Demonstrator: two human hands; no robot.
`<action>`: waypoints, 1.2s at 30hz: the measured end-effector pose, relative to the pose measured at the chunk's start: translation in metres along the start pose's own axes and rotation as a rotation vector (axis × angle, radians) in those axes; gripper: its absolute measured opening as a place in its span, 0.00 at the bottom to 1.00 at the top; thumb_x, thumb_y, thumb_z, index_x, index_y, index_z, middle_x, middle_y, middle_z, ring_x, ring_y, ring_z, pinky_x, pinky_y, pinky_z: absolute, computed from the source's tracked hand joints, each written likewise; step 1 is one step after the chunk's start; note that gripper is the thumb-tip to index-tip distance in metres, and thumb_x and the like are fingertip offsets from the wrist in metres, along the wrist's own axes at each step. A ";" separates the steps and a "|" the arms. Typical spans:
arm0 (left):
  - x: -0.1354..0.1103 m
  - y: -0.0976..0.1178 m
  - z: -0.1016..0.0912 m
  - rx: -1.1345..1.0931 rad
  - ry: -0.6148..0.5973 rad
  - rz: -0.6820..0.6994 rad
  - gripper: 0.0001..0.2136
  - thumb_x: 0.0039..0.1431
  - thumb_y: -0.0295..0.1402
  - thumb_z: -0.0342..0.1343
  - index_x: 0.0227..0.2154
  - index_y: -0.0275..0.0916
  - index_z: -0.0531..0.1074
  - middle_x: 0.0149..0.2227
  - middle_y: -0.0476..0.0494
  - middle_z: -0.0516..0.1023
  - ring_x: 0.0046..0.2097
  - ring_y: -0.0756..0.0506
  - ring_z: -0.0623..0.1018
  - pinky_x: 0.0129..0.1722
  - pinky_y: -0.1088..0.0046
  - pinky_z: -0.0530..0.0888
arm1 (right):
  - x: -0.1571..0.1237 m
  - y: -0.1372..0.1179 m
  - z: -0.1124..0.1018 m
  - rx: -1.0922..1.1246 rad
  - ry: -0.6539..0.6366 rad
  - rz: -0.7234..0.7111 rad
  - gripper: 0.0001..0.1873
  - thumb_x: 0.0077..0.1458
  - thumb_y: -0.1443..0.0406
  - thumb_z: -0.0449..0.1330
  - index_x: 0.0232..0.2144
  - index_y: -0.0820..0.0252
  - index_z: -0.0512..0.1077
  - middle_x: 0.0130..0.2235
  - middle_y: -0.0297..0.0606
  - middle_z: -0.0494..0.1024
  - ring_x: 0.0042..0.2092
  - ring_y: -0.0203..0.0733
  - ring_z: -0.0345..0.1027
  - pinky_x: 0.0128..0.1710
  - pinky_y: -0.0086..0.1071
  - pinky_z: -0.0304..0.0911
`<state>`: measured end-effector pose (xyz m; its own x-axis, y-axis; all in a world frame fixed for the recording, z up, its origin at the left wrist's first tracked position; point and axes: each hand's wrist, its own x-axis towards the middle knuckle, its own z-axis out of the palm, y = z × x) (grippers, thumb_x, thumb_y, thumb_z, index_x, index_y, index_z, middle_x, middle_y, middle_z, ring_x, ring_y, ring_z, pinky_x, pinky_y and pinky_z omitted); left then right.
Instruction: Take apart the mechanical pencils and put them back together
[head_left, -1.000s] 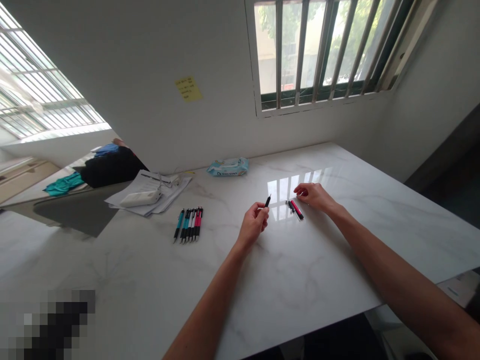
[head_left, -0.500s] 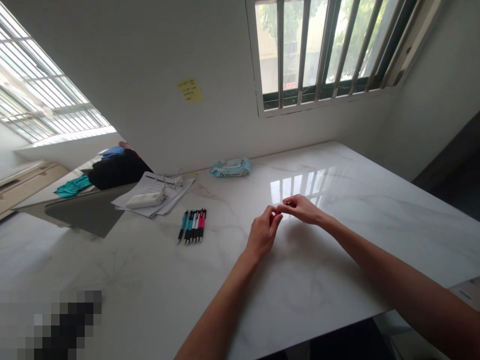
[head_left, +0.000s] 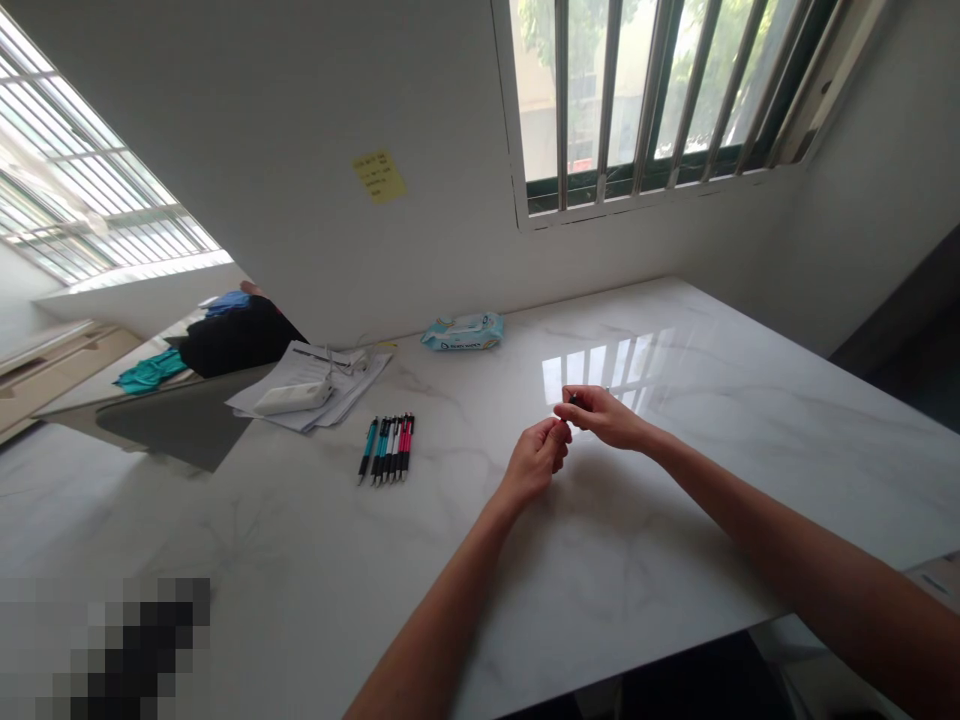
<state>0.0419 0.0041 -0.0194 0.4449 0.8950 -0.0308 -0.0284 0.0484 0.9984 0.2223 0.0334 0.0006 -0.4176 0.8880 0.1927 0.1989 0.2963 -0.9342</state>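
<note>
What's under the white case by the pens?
The white case sits on loose papers; the part beneath it is covered, so nothing there can be seen.

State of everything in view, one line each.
Right hand: pinching a small dark object
Left hand: fingers curled beside the right hand, grip hidden
Pens: lying side by side on the table
Wipes packet: lying flat
Papers: loosely stacked under a white pouch
Sticky note: stuck to the wall
</note>
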 end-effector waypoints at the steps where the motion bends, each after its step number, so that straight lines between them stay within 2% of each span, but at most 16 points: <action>1: 0.000 0.001 0.001 -0.053 -0.021 -0.017 0.23 0.64 0.56 0.55 0.30 0.39 0.65 0.22 0.57 0.55 0.23 0.54 0.54 0.23 0.76 0.53 | 0.000 -0.001 -0.001 0.008 -0.010 -0.002 0.24 0.63 0.45 0.59 0.26 0.55 0.62 0.24 0.30 0.68 0.27 0.36 0.56 0.27 0.31 0.50; 6: -0.005 0.011 0.008 -0.241 -0.088 -0.100 0.24 0.60 0.56 0.60 0.30 0.38 0.63 0.23 0.59 0.49 0.23 0.55 0.49 0.23 0.77 0.48 | -0.002 -0.004 -0.005 0.090 -0.083 -0.028 0.23 0.63 0.45 0.59 0.28 0.55 0.62 0.25 0.30 0.68 0.27 0.36 0.58 0.27 0.31 0.52; 9: -0.009 0.016 0.008 -0.325 -0.140 -0.162 0.24 0.59 0.54 0.62 0.30 0.39 0.62 0.24 0.59 0.47 0.23 0.56 0.47 0.22 0.78 0.47 | -0.003 -0.005 -0.007 0.134 -0.112 -0.041 0.24 0.63 0.45 0.59 0.28 0.56 0.62 0.25 0.29 0.65 0.28 0.35 0.56 0.27 0.30 0.52; 14: -0.013 0.021 0.007 -0.354 -0.255 -0.235 0.22 0.63 0.55 0.57 0.31 0.41 0.60 0.24 0.60 0.47 0.22 0.55 0.46 0.22 0.78 0.49 | -0.003 -0.005 -0.009 0.238 -0.186 -0.066 0.24 0.63 0.46 0.61 0.28 0.56 0.61 0.24 0.27 0.61 0.27 0.34 0.52 0.27 0.29 0.50; 16: -0.013 0.021 0.008 -0.232 -0.199 -0.186 0.22 0.65 0.56 0.52 0.31 0.41 0.59 0.23 0.59 0.49 0.22 0.54 0.48 0.22 0.76 0.50 | -0.002 -0.003 -0.009 0.230 -0.157 -0.054 0.24 0.62 0.45 0.62 0.28 0.56 0.62 0.24 0.27 0.62 0.27 0.34 0.52 0.26 0.29 0.50; 17: -0.013 0.020 0.008 -0.114 -0.130 -0.124 0.22 0.66 0.55 0.50 0.30 0.42 0.59 0.23 0.58 0.51 0.22 0.53 0.50 0.23 0.75 0.51 | -0.002 -0.002 -0.009 0.201 -0.118 -0.041 0.25 0.61 0.45 0.62 0.27 0.56 0.62 0.23 0.27 0.61 0.26 0.33 0.51 0.26 0.30 0.48; 21: -0.013 0.018 0.009 0.496 0.162 0.137 0.18 0.71 0.48 0.47 0.28 0.42 0.60 0.23 0.53 0.62 0.25 0.49 0.58 0.28 0.71 0.53 | -0.001 0.005 -0.005 0.048 0.053 0.041 0.34 0.59 0.41 0.60 0.18 0.56 0.55 0.20 0.26 0.50 0.24 0.32 0.41 0.24 0.32 0.39; 24: -0.013 0.016 0.009 0.716 0.233 0.162 0.17 0.73 0.43 0.44 0.28 0.43 0.59 0.22 0.52 0.63 0.25 0.47 0.59 0.30 0.69 0.52 | 0.000 0.007 0.000 0.027 0.106 0.067 0.36 0.59 0.40 0.61 0.17 0.56 0.51 0.21 0.26 0.46 0.25 0.32 0.38 0.25 0.34 0.37; 27: -0.013 0.016 0.009 0.804 0.258 0.152 0.16 0.74 0.43 0.42 0.29 0.44 0.60 0.22 0.52 0.64 0.25 0.46 0.62 0.31 0.68 0.52 | 0.000 0.005 0.005 0.020 0.112 0.046 0.34 0.58 0.42 0.62 0.17 0.57 0.56 0.21 0.26 0.48 0.26 0.32 0.39 0.26 0.34 0.38; 30: -0.014 0.018 0.010 0.804 0.260 0.139 0.16 0.74 0.43 0.42 0.29 0.44 0.61 0.22 0.52 0.64 0.24 0.46 0.62 0.31 0.68 0.51 | -0.001 0.002 0.008 0.046 0.122 0.040 0.33 0.60 0.43 0.61 0.17 0.57 0.57 0.21 0.26 0.48 0.25 0.32 0.39 0.26 0.34 0.39; 36: -0.014 0.019 0.010 0.519 0.152 0.145 0.20 0.72 0.49 0.42 0.27 0.42 0.61 0.23 0.52 0.64 0.26 0.48 0.63 0.29 0.71 0.56 | -0.002 -0.005 0.004 0.130 0.030 -0.025 0.29 0.63 0.46 0.59 0.20 0.57 0.58 0.22 0.26 0.51 0.26 0.33 0.42 0.26 0.33 0.43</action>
<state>0.0443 -0.0119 0.0009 0.3342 0.9320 0.1402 0.3817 -0.2699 0.8840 0.2186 0.0287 0.0034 -0.3943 0.8915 0.2229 0.0720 0.2718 -0.9596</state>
